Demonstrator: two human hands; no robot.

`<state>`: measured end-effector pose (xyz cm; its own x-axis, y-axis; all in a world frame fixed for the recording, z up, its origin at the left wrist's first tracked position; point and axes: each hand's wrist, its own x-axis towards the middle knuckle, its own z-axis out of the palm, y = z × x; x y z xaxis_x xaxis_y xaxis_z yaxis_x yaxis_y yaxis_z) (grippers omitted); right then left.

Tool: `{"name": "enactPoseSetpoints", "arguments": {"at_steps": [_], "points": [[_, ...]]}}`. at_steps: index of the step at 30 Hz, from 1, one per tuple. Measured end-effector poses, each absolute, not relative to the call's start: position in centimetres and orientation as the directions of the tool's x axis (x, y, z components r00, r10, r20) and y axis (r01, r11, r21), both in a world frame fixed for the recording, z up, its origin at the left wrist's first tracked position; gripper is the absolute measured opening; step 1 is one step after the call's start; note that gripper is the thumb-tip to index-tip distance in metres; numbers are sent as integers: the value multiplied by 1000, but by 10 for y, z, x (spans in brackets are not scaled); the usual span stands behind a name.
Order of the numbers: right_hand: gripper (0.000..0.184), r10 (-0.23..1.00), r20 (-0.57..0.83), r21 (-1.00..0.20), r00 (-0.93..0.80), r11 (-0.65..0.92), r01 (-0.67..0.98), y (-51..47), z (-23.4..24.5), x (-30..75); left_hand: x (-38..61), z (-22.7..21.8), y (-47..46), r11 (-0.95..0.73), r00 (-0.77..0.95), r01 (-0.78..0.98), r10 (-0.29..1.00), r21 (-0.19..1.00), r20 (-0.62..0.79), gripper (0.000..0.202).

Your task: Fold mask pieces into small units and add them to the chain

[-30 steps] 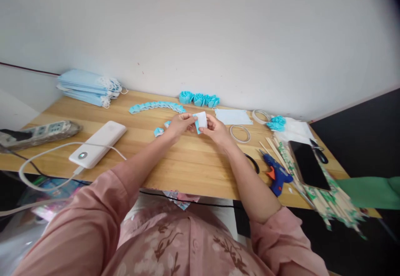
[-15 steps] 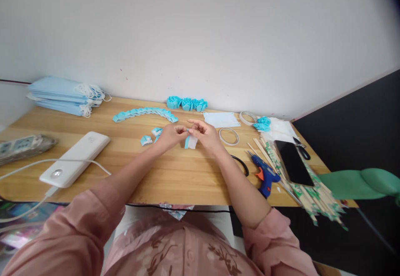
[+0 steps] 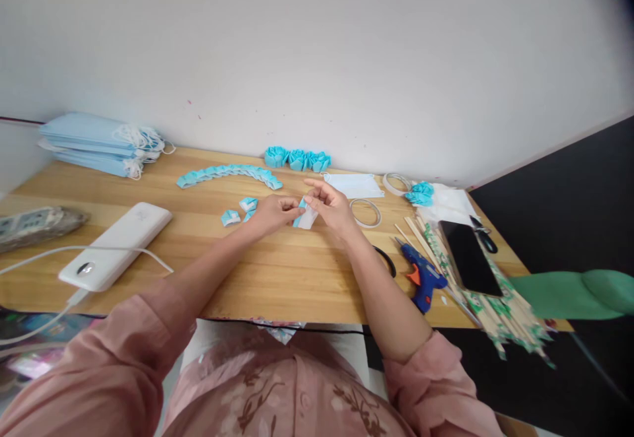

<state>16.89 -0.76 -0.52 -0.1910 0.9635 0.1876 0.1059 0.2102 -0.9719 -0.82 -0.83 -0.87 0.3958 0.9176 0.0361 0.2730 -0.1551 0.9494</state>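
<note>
- Both hands meet over the middle of the desk. The left hand and the right hand each pinch one end of a small blue-and-white fabric piece. It is held just above the wood. The right hand's other fingers are spread.
- Just left of the left hand lie three loose folded pieces, which look already shaped.
- Behind them, towards the back edge, a curved row of folded pieces overlaps like scales.
- At the back edge, three finished-looking blue rosettes sit side by side. Another rosette lies further right.
- At the back left corner, a stack of face masks looks uncut. A single flat mask lies behind the right hand.
- By this layout, much folding seems done, while plenty of material remains unworked.
- Right of the hands are a tape ring, a blue glue gun, wooden sticks and a phone.
- Near the left edge rests a white power bank.
</note>
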Motion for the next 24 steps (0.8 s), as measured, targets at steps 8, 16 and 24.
{"name": "enactPoseSetpoints", "arguments": {"at_steps": [8, 16, 24], "points": [[47, 953, 210, -956, -219, 247, 158, -9, -6, 169, -7, 0, -15, -87, 433, 226, 901, 970, -20, 26], [38, 829, 540, -701, -146, 539, 468, -17, 5, 169, -9, -3, -6, 101, 223, -140, 973, 985, -67, 23], [45, 609, 609, -248, -508, 754, 608, -15, 0, 166, -9, -3, -3, 209, 183, -502, 974, 839, -133, 16]]}}
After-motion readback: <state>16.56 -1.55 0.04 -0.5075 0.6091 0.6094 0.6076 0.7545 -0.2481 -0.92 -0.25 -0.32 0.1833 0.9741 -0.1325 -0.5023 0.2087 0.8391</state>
